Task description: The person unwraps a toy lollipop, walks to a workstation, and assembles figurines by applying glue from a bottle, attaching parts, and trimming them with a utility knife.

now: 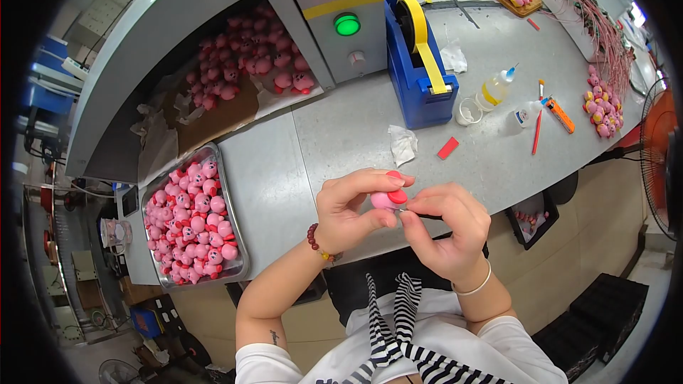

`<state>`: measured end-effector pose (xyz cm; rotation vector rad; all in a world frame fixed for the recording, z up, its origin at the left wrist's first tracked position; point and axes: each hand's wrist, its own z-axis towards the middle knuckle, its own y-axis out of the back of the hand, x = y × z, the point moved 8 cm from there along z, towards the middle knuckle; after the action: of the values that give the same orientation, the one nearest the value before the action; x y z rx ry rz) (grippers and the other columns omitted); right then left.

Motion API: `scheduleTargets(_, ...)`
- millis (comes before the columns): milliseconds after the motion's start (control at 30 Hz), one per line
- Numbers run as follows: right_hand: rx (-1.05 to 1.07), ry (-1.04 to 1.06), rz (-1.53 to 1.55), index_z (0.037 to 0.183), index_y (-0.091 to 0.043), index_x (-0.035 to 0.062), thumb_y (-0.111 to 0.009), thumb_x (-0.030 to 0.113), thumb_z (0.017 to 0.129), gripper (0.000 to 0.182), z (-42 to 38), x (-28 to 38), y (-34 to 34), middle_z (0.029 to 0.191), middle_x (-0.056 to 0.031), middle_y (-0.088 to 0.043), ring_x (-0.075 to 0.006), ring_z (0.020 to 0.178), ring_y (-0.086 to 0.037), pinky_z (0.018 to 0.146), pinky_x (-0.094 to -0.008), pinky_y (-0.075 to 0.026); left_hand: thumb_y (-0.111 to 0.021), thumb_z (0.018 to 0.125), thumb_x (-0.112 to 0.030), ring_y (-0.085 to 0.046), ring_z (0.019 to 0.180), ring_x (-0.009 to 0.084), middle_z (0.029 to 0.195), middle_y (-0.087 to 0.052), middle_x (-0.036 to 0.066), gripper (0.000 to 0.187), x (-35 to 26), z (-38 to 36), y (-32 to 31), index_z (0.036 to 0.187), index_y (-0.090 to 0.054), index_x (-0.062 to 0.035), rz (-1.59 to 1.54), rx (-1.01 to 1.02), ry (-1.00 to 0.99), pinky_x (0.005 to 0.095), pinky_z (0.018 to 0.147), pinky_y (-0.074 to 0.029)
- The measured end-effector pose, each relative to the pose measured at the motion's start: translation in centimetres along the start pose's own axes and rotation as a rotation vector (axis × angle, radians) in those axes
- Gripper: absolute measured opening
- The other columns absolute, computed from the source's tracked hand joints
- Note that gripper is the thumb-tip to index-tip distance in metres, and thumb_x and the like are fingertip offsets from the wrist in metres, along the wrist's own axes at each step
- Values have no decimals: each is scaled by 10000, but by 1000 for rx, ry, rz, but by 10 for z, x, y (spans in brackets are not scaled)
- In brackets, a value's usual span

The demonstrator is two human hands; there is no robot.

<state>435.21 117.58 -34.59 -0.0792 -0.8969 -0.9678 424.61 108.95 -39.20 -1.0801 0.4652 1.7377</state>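
Along the grey tabletop: steel tray of pink figures at left, blue tape dispenser far. Near edge: my left hand grips one pink-and-red figure, my right hand pinches a thin dark tool between fingers, tip at the figure.

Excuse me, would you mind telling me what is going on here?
A person holds a small pink figure in the left hand, while the right hand holds a thin dark tool with its tip at the figure. A metal tray of similar figures stands on the bench to the left, and more figures lie inside the grey machine.
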Motion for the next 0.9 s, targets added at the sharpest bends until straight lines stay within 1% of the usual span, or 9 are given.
scheduleTargets(67,18,-14,23,710,-605,44,-706,26,620,137,0,-1,-1,688,-75,-596,-206,592,-568,504,-282,-457,-732,700,-141,-607,939,237,941,-624,149,402,1,0,-1,1032,-575,24,-9,9,6,329,822,-476)
scheduleTargets(167,-5,15,-42,710,-605,45,-708,28,617,140,2,1,2,690,-70,-594,-205,589,-566,500,-281,-454,-735,696,-140,-612,902,214,965,-618,153,404,1,0,0,1030,-576,22,3,-9,1,319,809,-479)
scheduleTargets(233,-7,33,-39,709,-605,46,-708,29,615,140,2,2,1,693,-68,-593,-206,588,-566,500,-281,-454,-742,684,-128,-612,850,188,996,-602,152,402,-2,0,2,1023,-580,15,56,-37,-5,302,780,-486)
scheduleTargets(267,-8,34,-37,709,-605,46,-708,29,615,140,2,2,2,693,-68,-593,-206,588,-566,500,-281,-454,-742,684,-128,-612,850,188,996,-602,152,402,-3,0,2,1023,-580,15,57,-36,-6,302,780,-486)
scheduleTargets(333,25,39,-33,712,-606,47,-708,29,616,142,2,3,0,696,-69,-594,-206,590,-565,501,-280,-454,-731,698,-250,-587,891,217,979,-580,138,436,-4,1,1,1014,-557,-6,127,-26,-18,314,749,-494)
scheduleTargets(533,26,-25,-1,718,-608,49,-710,30,622,141,0,0,-2,701,-71,-593,-207,608,-567,517,-285,-456,-735,695,-243,-587,886,213,974,-579,141,428,-6,1,1,1006,-558,-7,137,-17,-21,306,748,-491)
scheduleTargets(767,-17,-4,-30,719,-608,47,-707,31,629,135,-1,0,1,700,-71,-591,-210,606,-566,521,-287,-458,-734,696,-242,-589,888,216,968,-583,139,430,-4,1,0,1009,-556,-6,115,-20,-9,311,750,-491)
scheduleTargets(833,37,-36,14,720,-607,47,-709,33,631,136,0,-2,-3,697,-70,-587,-211,602,-565,518,-288,-459,-752,667,-110,-613,852,200,974,-605,147,401,-5,1,1,1008,-581,13,57,-37,-25,307,779,-481)
scheduleTargets(900,18,-13,-18,720,-607,46,-708,32,631,136,1,-1,0,697,-71,-587,-211,603,-566,516,-289,-459,-752,666,-103,-612,854,200,975,-604,149,400,-5,2,0,1007,-580,15,54,-33,-28,308,778,-481)
